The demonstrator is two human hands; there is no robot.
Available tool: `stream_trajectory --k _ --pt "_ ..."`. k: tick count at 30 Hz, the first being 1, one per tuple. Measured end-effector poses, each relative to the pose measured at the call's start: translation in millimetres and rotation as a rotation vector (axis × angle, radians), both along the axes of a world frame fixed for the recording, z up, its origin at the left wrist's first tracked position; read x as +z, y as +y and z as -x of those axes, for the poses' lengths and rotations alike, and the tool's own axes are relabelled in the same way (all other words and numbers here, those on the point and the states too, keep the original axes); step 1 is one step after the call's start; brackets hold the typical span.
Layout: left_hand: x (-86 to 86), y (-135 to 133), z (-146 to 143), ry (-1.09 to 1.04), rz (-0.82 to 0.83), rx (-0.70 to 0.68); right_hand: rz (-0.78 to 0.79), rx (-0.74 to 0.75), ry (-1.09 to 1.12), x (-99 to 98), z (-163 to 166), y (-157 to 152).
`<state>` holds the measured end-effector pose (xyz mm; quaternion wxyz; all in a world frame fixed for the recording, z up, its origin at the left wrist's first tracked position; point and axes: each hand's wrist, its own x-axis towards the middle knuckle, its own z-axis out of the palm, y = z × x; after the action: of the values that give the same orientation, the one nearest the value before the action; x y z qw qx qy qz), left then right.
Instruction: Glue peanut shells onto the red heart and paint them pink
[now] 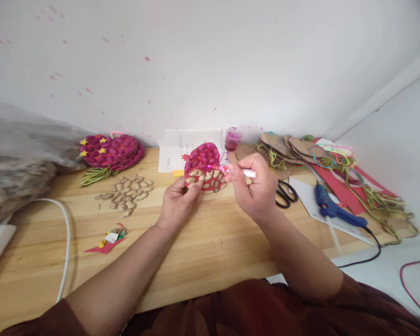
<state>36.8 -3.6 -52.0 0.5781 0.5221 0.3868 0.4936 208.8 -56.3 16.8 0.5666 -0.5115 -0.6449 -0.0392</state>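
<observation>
Head view: my left hand grips the lower edge of a red peanut-shell disc, raised above the wooden table. My right hand pinches a paintbrush, tip touching the disc. Beyond, loose peanut shells and a paint cup.

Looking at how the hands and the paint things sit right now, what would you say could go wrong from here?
The left hand pinches only the lower edge of the peanut-covered disc, so it might tilt or slip under the brush that the right hand presses on it.

The small paint cup stands close behind the disc, beside the sheet of paper; a knock could spill it.

Wet pink paint may smear onto the thumb holding the shells.
</observation>
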Motion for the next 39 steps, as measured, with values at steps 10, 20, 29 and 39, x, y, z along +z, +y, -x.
stream_trajectory --k 10,20,29,39 --pt "-4.1 1.1 0.3 -0.005 -0.010 -0.010 -0.001 0.013 0.024 0.3 -1.0 0.9" --pt "-1.1 1.2 -0.6 -0.041 0.001 -0.002 0.016 -0.005 0.049 -0.5 -3.9 1.6" --pt "1.9 0.7 -1.1 -0.065 0.046 0.006 0.047 0.009 0.092 -2.2 -3.7 2.4" --pt "0.4 1.5 -1.3 -0.130 0.087 -0.014 0.031 0.049 0.112 -4.6 -3.8 4.2"
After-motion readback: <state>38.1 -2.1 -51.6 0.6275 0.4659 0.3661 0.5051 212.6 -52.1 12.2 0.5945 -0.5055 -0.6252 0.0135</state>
